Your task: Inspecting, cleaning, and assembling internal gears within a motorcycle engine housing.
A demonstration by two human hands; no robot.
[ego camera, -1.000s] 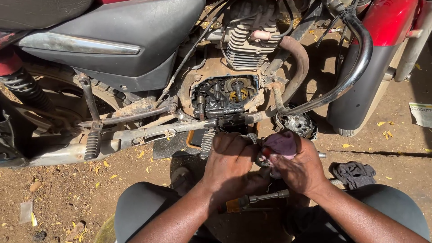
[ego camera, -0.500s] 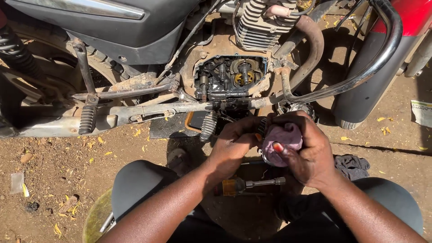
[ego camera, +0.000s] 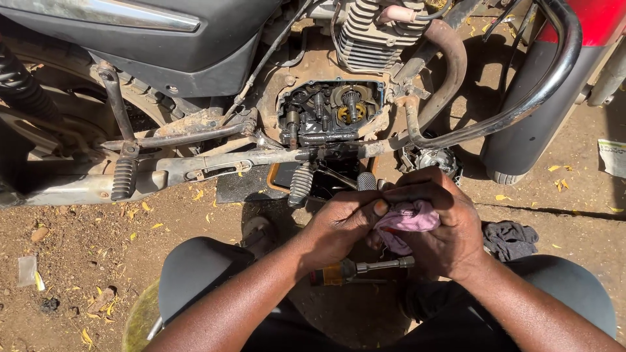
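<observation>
While both hands meet just below the opened engine, the left hand [ego camera: 342, 225] and the right hand [ego camera: 438, 225] close together around a pinkish-purple rag [ego camera: 407, 220] — the left thumb presses on its upper edge, and the right fingers curl over it from above, so only a bunched part of the cloth shows between them. Whether anything is wrapped inside the rag cannot be told. Under the hands, on the dirt, lies a screwdriver [ego camera: 358, 268] with an amber handle, its shaft pointing right. Just above the hands the motorcycle's open crankcase [ego camera: 332, 112] shows gears and oily parts, with a ribbed footpeg [ego camera: 300, 184] hanging below the frame rail. A dark grey cloth [ego camera: 512, 238] lies crumpled on the ground just right of the right hand — near the curved crash bar [ego camera: 521, 107].
</observation>
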